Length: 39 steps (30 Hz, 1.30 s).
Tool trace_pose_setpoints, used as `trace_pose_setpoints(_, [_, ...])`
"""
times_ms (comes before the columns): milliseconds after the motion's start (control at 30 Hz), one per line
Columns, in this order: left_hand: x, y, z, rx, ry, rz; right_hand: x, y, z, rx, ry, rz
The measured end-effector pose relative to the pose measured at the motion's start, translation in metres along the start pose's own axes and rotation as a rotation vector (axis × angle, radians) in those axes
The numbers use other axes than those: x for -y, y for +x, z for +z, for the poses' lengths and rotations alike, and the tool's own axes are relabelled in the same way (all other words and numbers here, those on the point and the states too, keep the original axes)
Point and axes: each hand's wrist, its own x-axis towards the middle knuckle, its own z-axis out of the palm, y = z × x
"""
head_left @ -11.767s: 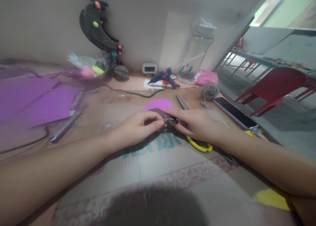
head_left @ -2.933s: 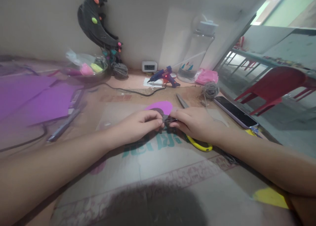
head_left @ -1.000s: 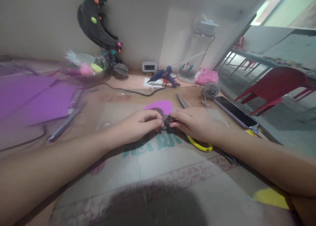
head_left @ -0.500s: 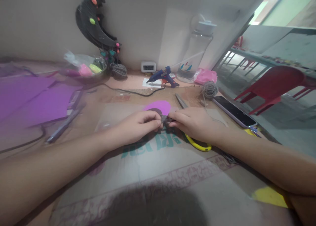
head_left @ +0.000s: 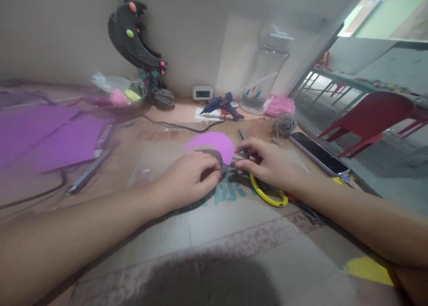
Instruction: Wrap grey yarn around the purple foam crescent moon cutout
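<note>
My left hand [head_left: 189,177] rests on the cardboard mat [head_left: 234,234], its fingertips pinched at the near edge of a purple foam disc [head_left: 214,143] that has a dark grey layer against it. My right hand [head_left: 267,163] meets it from the right. Its thumb and forefinger are closed on a small dark piece [head_left: 230,165] at the same edge. The fingertips of both hands almost touch. What lies under the fingers is hidden. Yellow-handled scissors [head_left: 267,195] lie just under my right wrist.
A blue glue gun [head_left: 222,105] with its black cord, a small clock [head_left: 202,92], a water bottle [head_left: 267,70] and a twine ball [head_left: 284,123] stand behind. A phone [head_left: 317,152] lies at right, purple foam sheets [head_left: 50,136] at left. A red chair [head_left: 371,114] stands beyond the edge.
My left hand has slid nearer and lower, uncovering more of the purple disc. My right hand has shifted slightly right, fingers still pinched at the disc's edge.
</note>
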Motion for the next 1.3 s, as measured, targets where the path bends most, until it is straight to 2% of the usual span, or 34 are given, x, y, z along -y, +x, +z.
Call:
trace_pose_setpoints(167, [0.001, -0.001, 0.002, 0.035, 0.08, 0.075, 0.001, 0.007, 0.0, 0.023, 0.17, 0.094])
trace_pose_setpoints(267, [0.0, -0.001, 0.002, 0.032, 0.077, 0.106, -0.002, 0.01, 0.003, 0.047, 0.394, 0.177])
trace_pose_setpoints(433, [-0.002, -0.002, 0.002, 0.055, 0.096, 0.156, -0.006, 0.015, 0.004, 0.172, 0.682, 0.355])
trace_pose_setpoints(567, [-0.001, 0.0, 0.003, -0.023, 0.08, 0.094, -0.009, 0.016, 0.005, 0.195, 0.803, 0.405])
trace_pose_setpoints(667, [0.002, 0.002, 0.003, -0.073, 0.073, 0.012, -0.013, 0.016, 0.007, 0.188, 0.923, 0.385])
trace_pose_setpoints(733, [0.001, 0.001, 0.003, -0.068, 0.082, 0.004, -0.014, 0.016, 0.008, 0.167, 0.927, 0.35])
trace_pose_setpoints(900, [-0.005, -0.005, 0.005, -0.005, 0.161, 0.14, -0.011, 0.019, 0.005, 0.172, 0.828, 0.318])
trace_pose_setpoints(1000, [-0.005, -0.005, 0.006, -0.009, 0.118, 0.09, -0.006, 0.014, 0.004, 0.195, 0.717, 0.308])
trace_pose_setpoints(1100, [0.0, -0.001, 0.004, -0.046, -0.112, -0.109, -0.003, 0.004, 0.004, 0.032, 0.52, 0.2])
trace_pose_setpoints(1200, [0.006, 0.004, 0.001, -0.091, -0.404, -0.309, 0.0, -0.007, 0.002, -0.155, 0.207, -0.15])
trace_pose_setpoints(1300, [0.009, 0.006, 0.0, -0.089, -0.56, -0.351, 0.003, -0.013, 0.0, -0.197, -0.033, -0.478])
